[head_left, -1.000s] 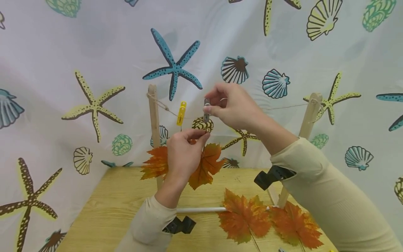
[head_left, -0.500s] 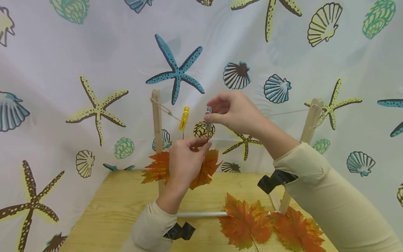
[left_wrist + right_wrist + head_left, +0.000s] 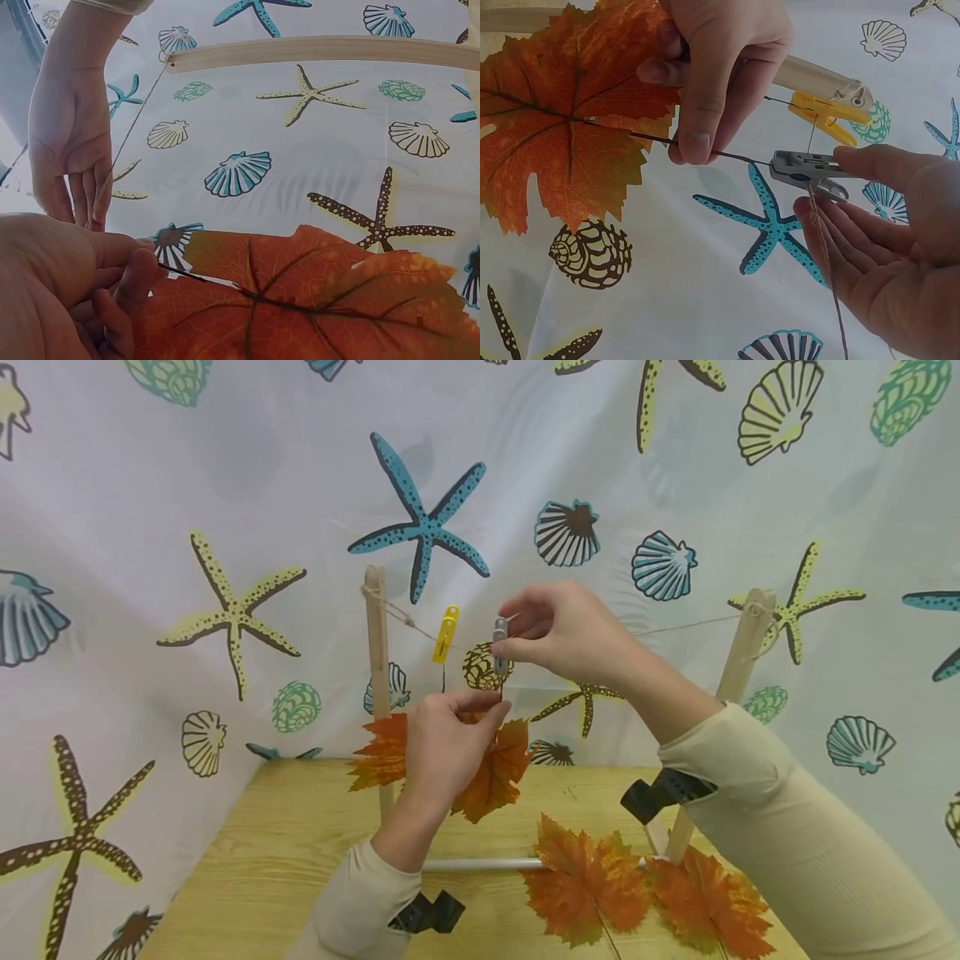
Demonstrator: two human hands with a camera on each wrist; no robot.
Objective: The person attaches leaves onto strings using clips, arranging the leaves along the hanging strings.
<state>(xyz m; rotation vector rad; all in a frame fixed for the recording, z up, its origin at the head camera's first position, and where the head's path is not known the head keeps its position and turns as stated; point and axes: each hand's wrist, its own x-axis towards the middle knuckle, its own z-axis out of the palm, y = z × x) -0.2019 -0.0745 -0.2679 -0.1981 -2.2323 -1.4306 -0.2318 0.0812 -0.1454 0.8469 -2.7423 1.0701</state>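
Left grip (image 3: pixel 446 743) pinching the dark stem (image 3: pixel 652 138) of an orange, jagged-lobed leaf (image 3: pixel 495 772) below thin brown twine (image 3: pixel 829 277), partly hiding it in the head view; right grip (image 3: pixel 566 631) pinching a grey plastic clothespin (image 3: pixel 804 166) at the twine. Left: a yellow plastic clothespin (image 3: pixel 446 635). Near right: two loose orange leaves (image 3: pixel 588 885) on the wood-grain worktop (image 3: pixel 285 835), one covering part of a white rod (image 3: pixel 480 864).
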